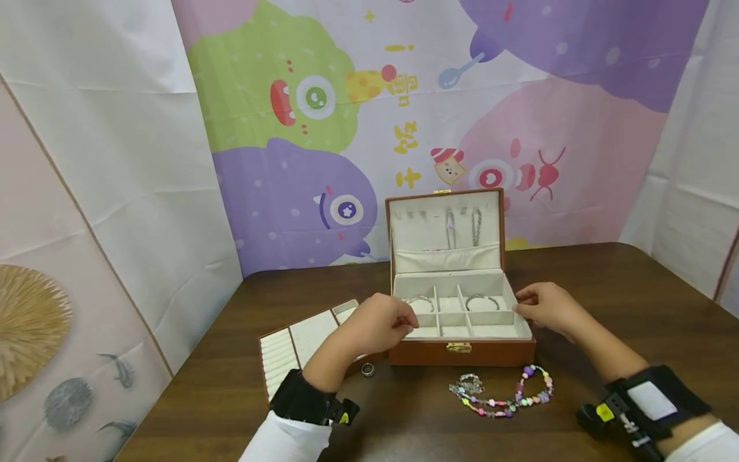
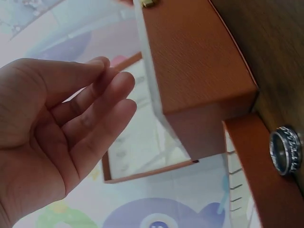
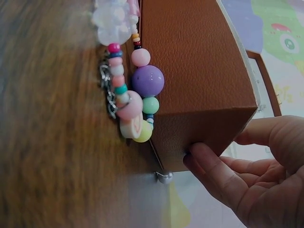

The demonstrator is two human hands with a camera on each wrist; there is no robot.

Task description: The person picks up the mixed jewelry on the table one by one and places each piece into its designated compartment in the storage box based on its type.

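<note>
A brown jewelry box (image 1: 462, 353) with a cream lining stands with its lid (image 1: 404, 247) raised. My left hand (image 1: 383, 324) hovers over its left compartments, fingers loosely bent. In the left wrist view, the thumb and index fingertips of the left hand (image 2: 71, 123) meet, and nothing shows between them. At the box's right side, my right hand (image 1: 548, 308) holds the wall by its edge; in the right wrist view a fingertip of the right hand (image 3: 261, 175) presses the outer side. Two bracelets, one on the left (image 1: 420, 300) and one on the right (image 1: 482, 298), lie in the rear compartments.
A jewelry tray (image 1: 312, 333) with ring rolls lies left of the box, partly behind my left arm. A silver ring (image 1: 367, 369) is on the table by the box's front left corner. Colorful bead strings (image 1: 502, 404) lie in front. Necklaces (image 1: 476, 228) hang inside the lid.
</note>
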